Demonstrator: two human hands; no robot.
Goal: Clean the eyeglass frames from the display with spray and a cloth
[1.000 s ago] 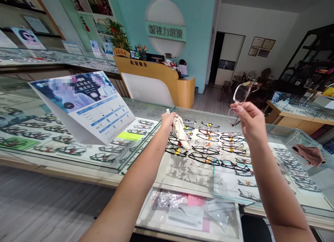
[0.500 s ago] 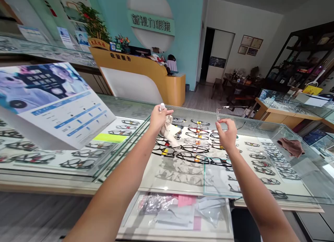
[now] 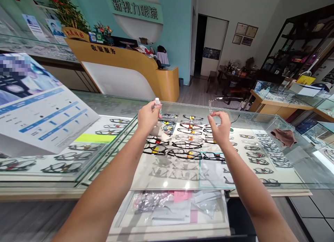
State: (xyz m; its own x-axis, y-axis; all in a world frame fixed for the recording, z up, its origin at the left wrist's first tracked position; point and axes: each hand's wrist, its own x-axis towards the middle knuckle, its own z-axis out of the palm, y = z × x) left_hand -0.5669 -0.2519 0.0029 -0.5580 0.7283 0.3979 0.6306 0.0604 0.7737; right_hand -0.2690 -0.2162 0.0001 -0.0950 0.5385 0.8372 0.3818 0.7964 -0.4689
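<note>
My left hand (image 3: 149,117) is closed around a small bottle with a white cap (image 3: 157,101), held upright above the glass counter (image 3: 104,95). A beige cloth (image 3: 160,133) hangs just below that hand; whether the fingers also grip it is hidden. My right hand (image 3: 220,127) pinches a pair of eyeglasses (image 3: 210,106) by its clear part, with the thin temples pointing to the right. Rows of eyeglasses (image 3: 187,145), mostly dark-framed with small coloured tags, lie on the counter below and between my hands.
A printed tent card (image 3: 52,113) stands close on the left. An open drawer (image 3: 225,214) with plastic bags and papers juts out below the counter. A brown cloth (image 3: 284,137) lies at the right. Behind is a wooden reception desk (image 3: 171,83).
My left hand has turned so the bottle stands more upright and shows more, with the cloth lower beneath it. The right hand keeps the eyeglasses raised. The whole view has shifted slightly.
</note>
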